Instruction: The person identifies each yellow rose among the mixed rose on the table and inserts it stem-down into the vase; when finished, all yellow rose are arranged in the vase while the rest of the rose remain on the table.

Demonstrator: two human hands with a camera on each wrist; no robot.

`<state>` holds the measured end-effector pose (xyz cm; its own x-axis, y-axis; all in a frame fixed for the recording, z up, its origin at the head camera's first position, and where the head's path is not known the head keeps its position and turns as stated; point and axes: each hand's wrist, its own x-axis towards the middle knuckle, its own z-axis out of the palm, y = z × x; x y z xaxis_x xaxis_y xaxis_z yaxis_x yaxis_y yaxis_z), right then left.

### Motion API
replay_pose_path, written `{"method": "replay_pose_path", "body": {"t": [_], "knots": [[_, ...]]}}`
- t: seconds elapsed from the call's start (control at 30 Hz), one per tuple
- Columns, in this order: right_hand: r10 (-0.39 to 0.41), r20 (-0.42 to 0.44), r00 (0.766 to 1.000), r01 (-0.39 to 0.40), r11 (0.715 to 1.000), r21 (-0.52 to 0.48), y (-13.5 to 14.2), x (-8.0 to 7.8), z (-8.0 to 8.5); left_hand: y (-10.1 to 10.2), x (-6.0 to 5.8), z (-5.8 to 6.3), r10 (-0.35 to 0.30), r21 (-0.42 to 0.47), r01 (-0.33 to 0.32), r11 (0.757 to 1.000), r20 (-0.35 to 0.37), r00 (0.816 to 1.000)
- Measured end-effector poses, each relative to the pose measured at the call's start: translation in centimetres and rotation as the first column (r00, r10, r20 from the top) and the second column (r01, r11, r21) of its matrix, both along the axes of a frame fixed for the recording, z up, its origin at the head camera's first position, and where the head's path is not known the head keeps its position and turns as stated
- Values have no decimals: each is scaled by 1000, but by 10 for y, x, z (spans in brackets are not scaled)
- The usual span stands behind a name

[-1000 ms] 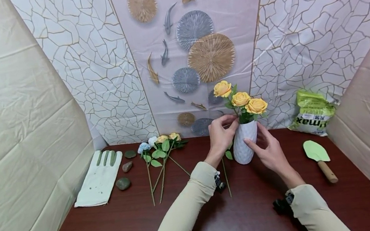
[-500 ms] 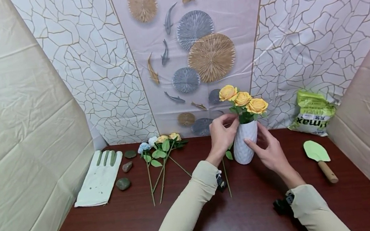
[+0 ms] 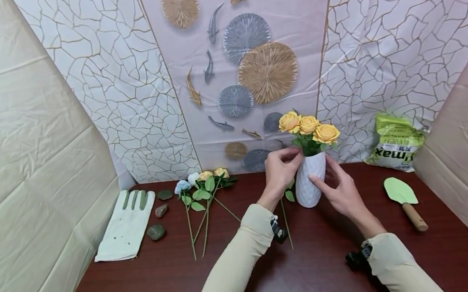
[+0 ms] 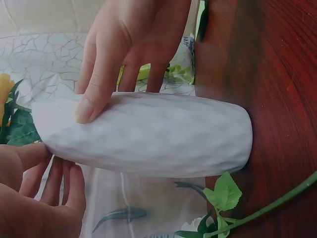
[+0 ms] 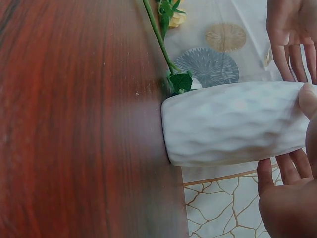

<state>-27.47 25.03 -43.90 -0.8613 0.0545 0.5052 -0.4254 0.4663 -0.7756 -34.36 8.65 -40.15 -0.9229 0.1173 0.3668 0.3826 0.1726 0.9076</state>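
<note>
Three yellow roses [image 3: 307, 125] with green leaves stand in a white textured vase [image 3: 309, 185], which leans slightly on the table. My right hand [image 3: 339, 189] grips the upper vase, its thumb on the near side and fingers round the back. At the rim's left side is my left hand [image 3: 280, 172], with bent fingers and its thumb close together. The left wrist view shows left fingertips [image 4: 74, 171] against the vase just below its rim; whether they pinch a stem is hidden. Behind my left wrist lies a loose stem [image 3: 287, 227] with leaves, its flower hidden.
Loose blue, white and yellow flowers [image 3: 202, 176] lie left of centre. Farther left are several stones [image 3: 155, 232] and a white glove [image 3: 123, 230]. A green packet [image 3: 396, 143] and a green trowel [image 3: 400, 190] with wooden handle are at the right. Patterned cloth [image 3: 121, 82] hangs behind.
The leftmost rose head has dropped lower and moved right, closer to the other two. My left hand has shifted only slightly at the rim. The right hand and vase stay in place.
</note>
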Motion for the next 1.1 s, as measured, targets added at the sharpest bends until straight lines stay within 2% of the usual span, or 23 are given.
{"method": "replay_pose_path", "body": {"t": [0.17,0.3,0.43,0.53,0.6,0.67,0.77,0.9,1.1], "knots": [[-4,9,1000,4,1000,-1,0,1,1,-12,2,-3,-23,-24,22,999,-77,997],[-13,22,1000,13,1000,9,-2,2,3,-38,1,-5,-4,-32,0,999,-132,991],[-18,30,999,18,1000,14,-2,1,3,-78,-6,-8,79,-10,-82,997,-147,986],[-16,21,1000,16,1000,4,1,-2,-1,-113,-12,-14,175,-51,-184,982,-137,975],[-15,13,1000,15,1000,-7,5,-6,-7,-136,-14,-21,233,-105,-246,963,-124,964],[-18,1,1000,18,1000,-8,8,-12,-15,-159,-15,-27,291,-183,-308,934,-112,950],[-28,-7,1000,28,1000,-4,13,-20,-27,-188,-15,-38,337,-288,-351,891,-97,936],[-31,-13,999,31,1000,-3,16,-25,-33,-220,-11,-49,359,-413,-348,842,-54,932],[-29,-1,1000,29,1000,-7,16,-24,-32,-250,-3,-61,381,-601,-268,753,66,922]]}}
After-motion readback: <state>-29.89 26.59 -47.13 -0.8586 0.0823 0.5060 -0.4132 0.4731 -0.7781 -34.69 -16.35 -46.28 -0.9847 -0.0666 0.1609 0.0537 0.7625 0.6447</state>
